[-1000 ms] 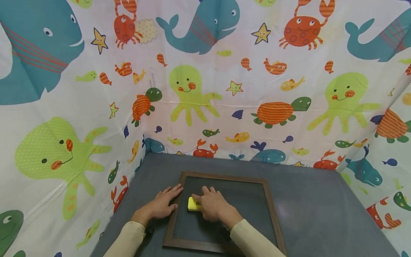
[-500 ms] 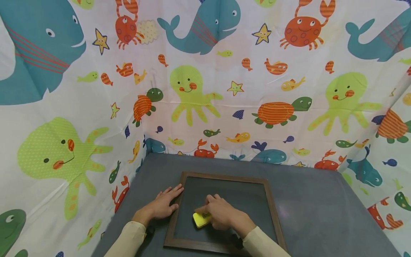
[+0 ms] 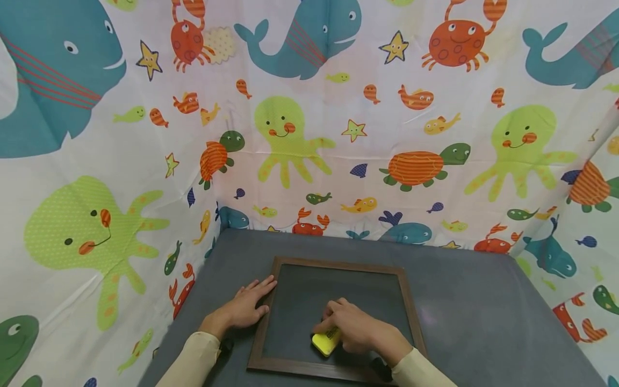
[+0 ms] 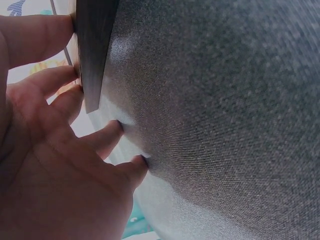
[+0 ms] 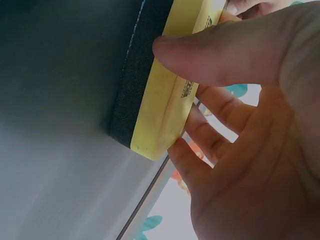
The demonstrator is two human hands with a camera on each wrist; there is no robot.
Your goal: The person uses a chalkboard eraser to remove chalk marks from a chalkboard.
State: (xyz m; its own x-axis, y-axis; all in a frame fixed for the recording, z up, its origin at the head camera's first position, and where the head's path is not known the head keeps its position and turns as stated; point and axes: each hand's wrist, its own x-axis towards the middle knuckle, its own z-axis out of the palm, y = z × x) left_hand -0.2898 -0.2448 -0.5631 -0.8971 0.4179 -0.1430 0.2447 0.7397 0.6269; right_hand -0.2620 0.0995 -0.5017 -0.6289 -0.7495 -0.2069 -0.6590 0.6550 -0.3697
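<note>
A small blackboard (image 3: pixel 300 301) with a brown wooden frame (image 3: pixel 290 367) lies flat on the grey table. My right hand (image 3: pixel 355 325) grips a yellow board eraser (image 3: pixel 326 341) over the lower middle of the board. In the right wrist view the thumb and fingers hold the eraser's yellow body (image 5: pixel 165 100), and its dark felt side (image 5: pixel 132 90) faces the board surface. At the frame's left side rests my left hand (image 3: pixel 242 307), fingers spread. The left wrist view has its thumb and some fingertips touching the frame's edge (image 4: pixel 92 55), while other fingertips press the grey cloth.
Grey cloth covers the table (image 3: pixel 474 312) around the board. A white curtain (image 3: pixel 338 118) printed with sea animals stands behind the table and along both sides.
The right hand and eraser have moved right and toward the near edge across the board, the eraser turning to a slant. The left hand stays in place.
</note>
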